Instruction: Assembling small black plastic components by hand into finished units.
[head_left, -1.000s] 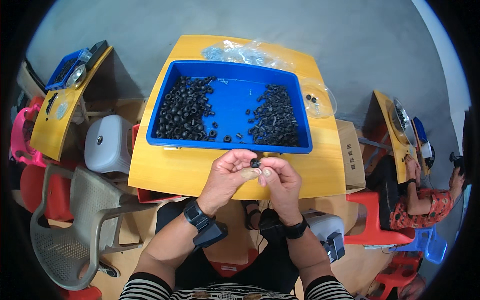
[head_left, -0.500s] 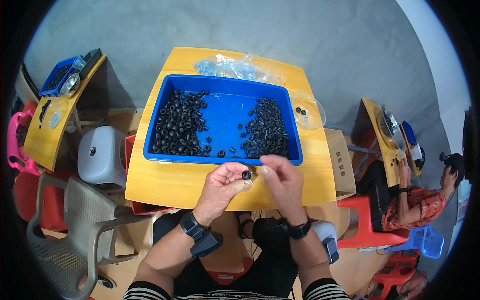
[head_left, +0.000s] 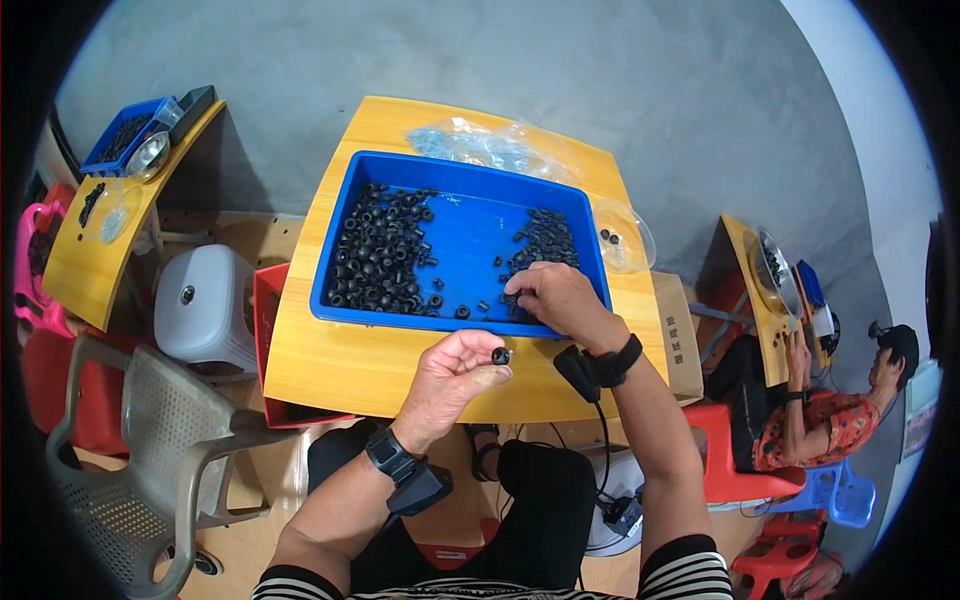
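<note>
Between the thumb and fingers of my left hand [head_left: 455, 372] is a small round black part [head_left: 501, 356], held just in front of the tray. A blue tray [head_left: 460, 215] lies on the yellow table, with a heap of round black caps [head_left: 375, 245] on its left side and a heap of smaller black pieces [head_left: 548, 238] on its right. My right hand [head_left: 565, 297] reaches over the tray's near right rim, fingers bent down at the smaller pieces. Whether its fingertips pinch one is too small to make out. A few loose pieces lie between the heaps.
Behind the tray lies a clear plastic bag [head_left: 490, 145] of small parts. A clear round dish [head_left: 622, 240] with a few black pieces stands at the tray's right. A cardboard box [head_left: 680, 340] is beside the yellow table [head_left: 330, 365]. Another person [head_left: 820, 420] sits at a table on the right.
My right hand has left the part in my left hand and moved up and right over the smaller pieces. My left hand still holds its part. The view has shifted slightly.
</note>
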